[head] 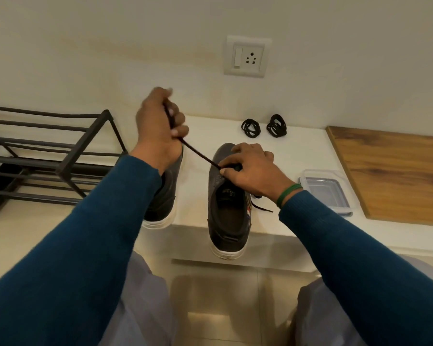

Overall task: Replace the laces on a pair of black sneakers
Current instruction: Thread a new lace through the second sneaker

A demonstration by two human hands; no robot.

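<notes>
**Head view: old lace drawn taut from the right-hand sneaker**

Head view: 2 black sneakers are seen on the white worktop (298, 151), heels hanging over its near edge. The right-hand sneaker (229, 206) is steadied by the right hand (253, 168), whose grip is pinched on the lace (200, 156) where it leaves the eyelets. The left hand (159, 123) is raised above the left-hand sneaker (164, 196), its grip clenched around the same lace, which is stretched tight between the 2 hands. A loose lace end (261, 208) lies beside the shoe, under the right wrist.

Risks, as judged from this position: the sneaker could be dragged off the edge if the pull is not countered by the right hand, since its heel is already unsupported. The lace could snag in an eyelet and be frayed by a hard tug. The 2 coiled replacement laces (263, 127), lying near the wall, could be swept away by the raised arm.

1 clear plastic container (326, 192) is seen near the wooden board (395, 171); nothing is visible in it. The black rack (48, 156) at the left appears bare on the shelves shown.
</notes>
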